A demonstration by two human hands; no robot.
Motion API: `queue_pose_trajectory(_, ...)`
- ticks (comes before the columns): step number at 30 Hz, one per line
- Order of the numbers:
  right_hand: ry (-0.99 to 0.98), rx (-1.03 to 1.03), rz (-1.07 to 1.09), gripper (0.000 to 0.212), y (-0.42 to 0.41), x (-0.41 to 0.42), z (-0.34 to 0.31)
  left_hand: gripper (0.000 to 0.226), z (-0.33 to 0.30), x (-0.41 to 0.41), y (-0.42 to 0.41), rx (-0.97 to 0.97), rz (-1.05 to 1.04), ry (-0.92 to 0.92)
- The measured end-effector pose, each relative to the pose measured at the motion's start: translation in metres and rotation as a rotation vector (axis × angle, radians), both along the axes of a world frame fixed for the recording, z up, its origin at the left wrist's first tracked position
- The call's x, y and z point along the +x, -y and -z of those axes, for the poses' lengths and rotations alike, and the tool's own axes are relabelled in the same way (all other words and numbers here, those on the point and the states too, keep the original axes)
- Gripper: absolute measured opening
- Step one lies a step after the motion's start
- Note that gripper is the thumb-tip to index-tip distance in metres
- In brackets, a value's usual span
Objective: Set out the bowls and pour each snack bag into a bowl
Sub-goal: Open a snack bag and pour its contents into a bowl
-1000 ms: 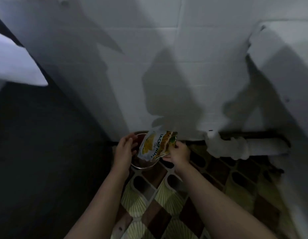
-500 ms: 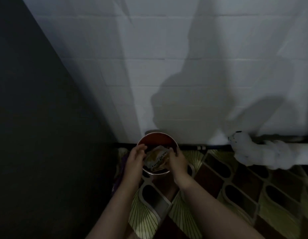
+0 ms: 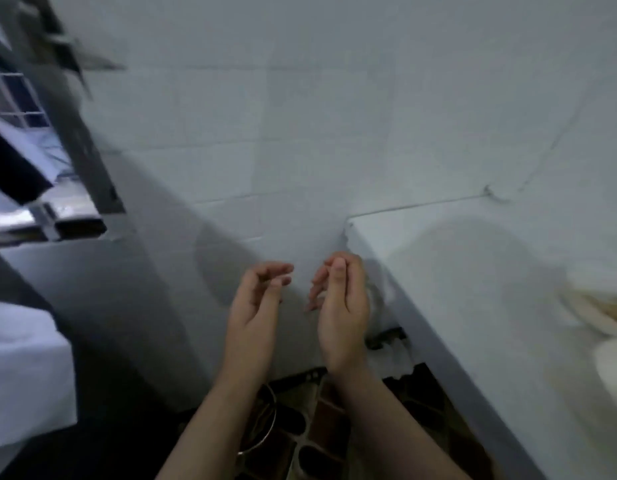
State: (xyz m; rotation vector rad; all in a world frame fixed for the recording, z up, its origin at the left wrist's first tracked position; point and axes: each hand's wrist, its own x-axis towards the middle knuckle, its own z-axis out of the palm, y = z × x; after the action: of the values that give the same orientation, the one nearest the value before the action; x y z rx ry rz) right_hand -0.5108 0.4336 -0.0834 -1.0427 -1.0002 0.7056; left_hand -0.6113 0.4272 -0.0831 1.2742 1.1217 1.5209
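Note:
My left hand (image 3: 257, 303) and my right hand (image 3: 341, 306) are raised side by side in front of the white tiled wall, palms facing each other. Both hold nothing, and their fingers are loosely curled. A metal bowl (image 3: 265, 424) sits on the patterned mat (image 3: 334, 424) below, mostly hidden behind my left forearm, so only its right rim shows. Its contents are hidden. The snack bag is out of view.
A white ledge (image 3: 473, 289) runs along the right, with pale bowl-like things (image 3: 608, 313) at its far right edge. A white block (image 3: 26, 372) stands at the left. Metal window fittings (image 3: 64, 213) are at the upper left.
Both hands have let go of the snack bag and lifted away from the bowl. The view has tilted up, so the bowl now lies low in the frame.

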Motion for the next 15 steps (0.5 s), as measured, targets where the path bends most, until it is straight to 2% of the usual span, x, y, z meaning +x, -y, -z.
queue_pose_trajectory(2, 0.065, 0.051, 0.097, 0.025, 0.009, 0.031, -0.044, 0.019, -0.043, 0.026, -0.002, 0.039, 0.087, -0.003)
queue_pose_trajectory(6, 0.111, 0.112, 0.303, 0.023, 0.031, 0.100, -0.093, 0.024, -0.095, 0.088, 0.002, 0.103, 0.240, -0.012)
queue_pose_trajectory(15, 0.110, 0.149, 0.715, 0.023, 0.109, 0.279, -0.128, 0.022, -0.142, 0.280, 0.037, 0.142, 0.541, -0.045)
